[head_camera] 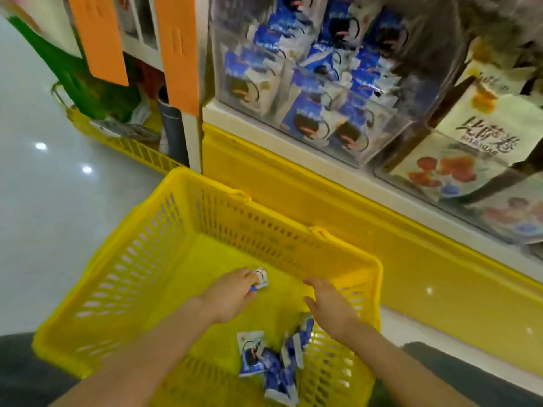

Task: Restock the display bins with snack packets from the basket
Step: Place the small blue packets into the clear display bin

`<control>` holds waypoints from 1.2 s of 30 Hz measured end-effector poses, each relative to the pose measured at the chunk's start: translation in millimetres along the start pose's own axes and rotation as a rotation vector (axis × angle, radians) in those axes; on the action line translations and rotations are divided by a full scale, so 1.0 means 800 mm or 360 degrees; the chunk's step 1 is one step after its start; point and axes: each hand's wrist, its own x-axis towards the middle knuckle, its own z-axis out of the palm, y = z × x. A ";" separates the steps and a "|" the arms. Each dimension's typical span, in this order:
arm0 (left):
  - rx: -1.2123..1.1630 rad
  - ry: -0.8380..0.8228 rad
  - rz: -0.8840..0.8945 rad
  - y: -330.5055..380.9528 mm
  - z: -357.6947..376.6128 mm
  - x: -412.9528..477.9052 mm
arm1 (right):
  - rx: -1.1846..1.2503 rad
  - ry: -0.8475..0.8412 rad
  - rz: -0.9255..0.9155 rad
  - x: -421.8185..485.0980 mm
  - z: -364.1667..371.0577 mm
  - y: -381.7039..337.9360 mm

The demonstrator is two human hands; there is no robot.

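Observation:
A yellow plastic basket (pixel 141 274) sits on the floor below me, in front of the display. My left hand (pixel 232 295) is down inside it and pinches a small blue and white snack packet (pixel 261 279). My right hand (pixel 332 309) hovers over the basket's right side with fingers straight, holding nothing. Several more blue and white packets (pixel 276 362) lie in a heap at the basket's near end. Above, a clear display bin (pixel 390 142) holds many packets of the same kind.
To the right of the clear bin stands another bin with cream packets (pixel 476 136) printed with fruit. A yellow base (pixel 411 254) runs under the display. A second yellow basket (pixel 138 151) sits at the back left on the shiny grey floor (pixel 44 201).

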 end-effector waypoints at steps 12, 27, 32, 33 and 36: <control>-0.0439 -0.0702 -0.0160 -0.031 0.135 0.051 | -0.0101 -0.0911 0.0249 -0.001 0.104 -0.019; -0.0745 -0.0703 -0.0391 -0.023 0.131 0.025 | 0.0111 -0.0653 0.0409 -0.010 0.079 -0.014; -0.0855 -0.0314 -0.0610 -0.022 0.080 0.008 | 0.0399 -0.0407 0.0313 -0.015 0.045 -0.014; -0.0974 -0.0257 -0.0660 -0.019 0.072 0.003 | 0.0507 -0.0326 0.0309 -0.016 0.037 -0.017; -0.1271 -0.0092 -0.0802 -0.006 0.057 -0.014 | 0.0818 -0.0030 0.0248 -0.021 0.015 -0.031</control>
